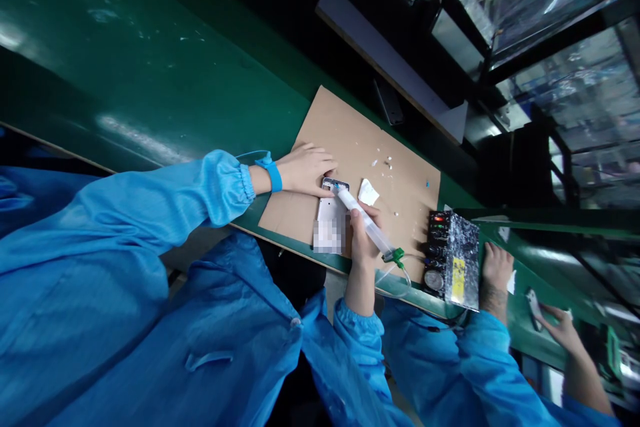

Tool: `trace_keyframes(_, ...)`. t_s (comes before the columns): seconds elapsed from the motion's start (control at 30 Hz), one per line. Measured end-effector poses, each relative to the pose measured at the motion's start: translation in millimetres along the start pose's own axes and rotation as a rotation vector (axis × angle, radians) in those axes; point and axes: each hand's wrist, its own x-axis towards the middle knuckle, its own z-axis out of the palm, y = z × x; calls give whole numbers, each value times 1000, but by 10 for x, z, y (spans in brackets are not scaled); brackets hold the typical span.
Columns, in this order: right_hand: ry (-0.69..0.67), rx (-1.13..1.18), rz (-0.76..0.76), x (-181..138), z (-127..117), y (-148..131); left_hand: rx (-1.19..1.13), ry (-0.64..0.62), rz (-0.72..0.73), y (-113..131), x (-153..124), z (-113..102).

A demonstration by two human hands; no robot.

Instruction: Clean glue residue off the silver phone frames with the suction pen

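A pale smartphone housing [330,210] lies on a brown cardboard sheet [293,213], its upper end showing dark inner parts and its lower part blurred out. My left hand [307,170] rests at its upper left corner, thumb and fingers closed about the edge. Gripped in my right hand [364,233] is a clear dispensing syringe [373,230] with a green cap [394,256] and a thin air tube. The syringe slants, its tip at the upper end of the phone. Beside it lies a crumpled white wipe [369,192].
Small white scraps [389,161] dot the cardboard. A black control box [453,260] with a gauge and yellow label stands at right on the green bench [210,100]. Beyond it, a co-worker's hand [497,273] rests; another hand [560,327] holds a phone. A dark phone [389,103] lies behind.
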Motion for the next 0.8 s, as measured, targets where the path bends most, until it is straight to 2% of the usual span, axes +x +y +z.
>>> trace_keyframes(0.1,-3,99,60,75,-29,90,-1,3,-1,2,-1,-2)
trace_keyframes(0.33,78,525,215,100,-31,168,-2,-10,-5,17,-8,-28)
trace_keyframes(0.53,111,610,258,87,-24,109,1,-8,-5,23,-6,-33)
trace_keyframes(0.7,109,569,212,77,40,-144,9,-14,-8,19,-6,-28)
trace_keyframes(0.8,118,369,-34,61,112,-405,11,-15,-6,14,-3,-24)
